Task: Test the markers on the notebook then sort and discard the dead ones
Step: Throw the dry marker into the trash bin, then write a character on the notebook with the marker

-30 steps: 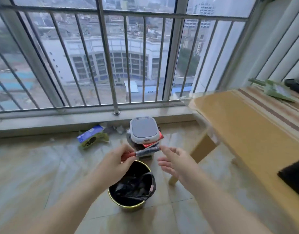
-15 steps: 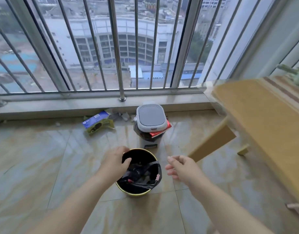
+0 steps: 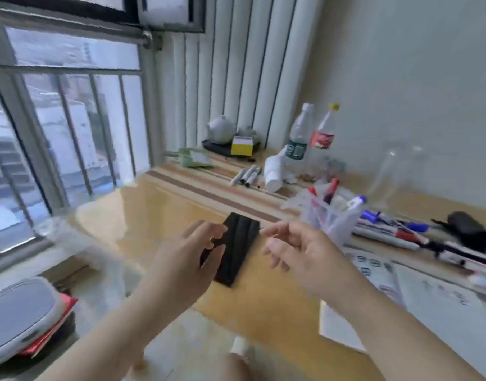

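On the wooden surface (image 3: 159, 215), markers (image 3: 387, 232) lie right of both hands; left hand (image 3: 186, 259) and right hand (image 3: 299, 254) hover loosely spread, holding nothing; everything blurred.

Two hands: left (image 3: 186, 259) and right (image 3: 305, 257), both empty. Two bottles (image 3: 298, 141) stand at the wall. Three grey markers (image 3: 247, 176) lie together on the counter (image 3: 159, 215). One clear cup (image 3: 329, 218) holds several markers, number unclear. One black case (image 3: 236, 251), one teapot (image 3: 221, 129), one yellow box (image 3: 242, 145), one open notebook (image 3: 442, 301)
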Tool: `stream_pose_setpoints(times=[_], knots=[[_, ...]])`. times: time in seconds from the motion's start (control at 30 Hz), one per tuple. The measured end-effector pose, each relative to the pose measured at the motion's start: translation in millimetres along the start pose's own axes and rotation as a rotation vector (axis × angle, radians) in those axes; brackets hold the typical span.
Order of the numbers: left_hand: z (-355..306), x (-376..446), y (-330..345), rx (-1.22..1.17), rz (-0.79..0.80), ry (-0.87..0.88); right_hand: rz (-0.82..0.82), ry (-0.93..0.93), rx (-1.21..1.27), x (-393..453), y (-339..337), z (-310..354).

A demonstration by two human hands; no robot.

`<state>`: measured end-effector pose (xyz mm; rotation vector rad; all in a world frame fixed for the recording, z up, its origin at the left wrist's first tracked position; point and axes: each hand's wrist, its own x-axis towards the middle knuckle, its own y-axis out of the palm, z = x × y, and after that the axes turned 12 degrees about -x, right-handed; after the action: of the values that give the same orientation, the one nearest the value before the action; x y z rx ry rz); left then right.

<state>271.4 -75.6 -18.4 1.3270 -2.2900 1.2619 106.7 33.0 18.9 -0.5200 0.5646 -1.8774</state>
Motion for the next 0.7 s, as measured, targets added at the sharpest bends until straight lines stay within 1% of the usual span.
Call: stream_pose_setpoints(times=[0.13, 0.2, 0.3, 0.4, 0.5, 0.7], knots=[[-73, 46, 85, -0.106, 0.203, 0.214, -0.292, 0.149, -0.117, -37, -114, -79], [-105, 61, 126, -0.141, 0.267, 0.283, -0.429, 0.239, -0.221, -58, -163, -120], [-145, 77, 178, -0.211, 0.333, 0.329, -0.52, 0.394, -0.383, -87, -218, -173], [-167, 88, 222, -0.218, 0.381, 0.379, -0.534, 0.515, -0.592, -105, -256, -215], [-179, 98, 253, -0.221, 0.447, 0.357, -0.45, 0.581, -0.813, -112, -277, -248], [-182, 105, 286, -0.195, 0.531, 0.306, -0.288, 0.512, -1.008, -108, -288, -277]])
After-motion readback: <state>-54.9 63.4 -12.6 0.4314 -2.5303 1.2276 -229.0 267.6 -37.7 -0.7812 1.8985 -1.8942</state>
